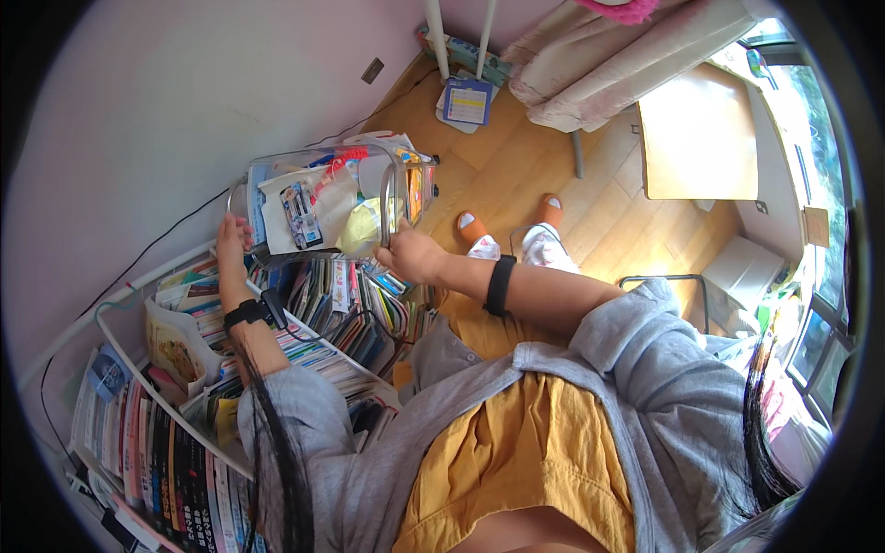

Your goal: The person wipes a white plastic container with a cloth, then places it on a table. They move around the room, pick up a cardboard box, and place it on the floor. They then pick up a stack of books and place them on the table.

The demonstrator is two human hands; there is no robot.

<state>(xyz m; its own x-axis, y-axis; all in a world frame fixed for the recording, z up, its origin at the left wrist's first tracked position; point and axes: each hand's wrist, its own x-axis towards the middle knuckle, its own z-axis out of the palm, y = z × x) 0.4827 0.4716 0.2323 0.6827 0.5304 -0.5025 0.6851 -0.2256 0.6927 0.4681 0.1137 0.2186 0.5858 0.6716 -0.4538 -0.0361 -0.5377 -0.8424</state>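
Observation:
A clear plastic storage bin (276,257) lies before me, filled with papers and small items. On top are a sheet of paper (273,238), a blister-type printed pack (301,216), a crumpled pale-yellow piece (363,228) and a red coiled cord (346,160). My right hand (413,254) grips the bin's rim at its near right corner, beside a clear bar-like handle (391,186). At the near left corner, the fingers of my left hand (234,238) curl around the end of the other handle (235,198). The bin's underside is hidden.
Rows of books (339,294) stand just below the bin. A white-framed shelf (173,415) with more books and a magazine holder (176,339) is at left. A black cable (159,235) runs along the wall. A wooden-topped table (698,138) and curtain (581,76) stand right.

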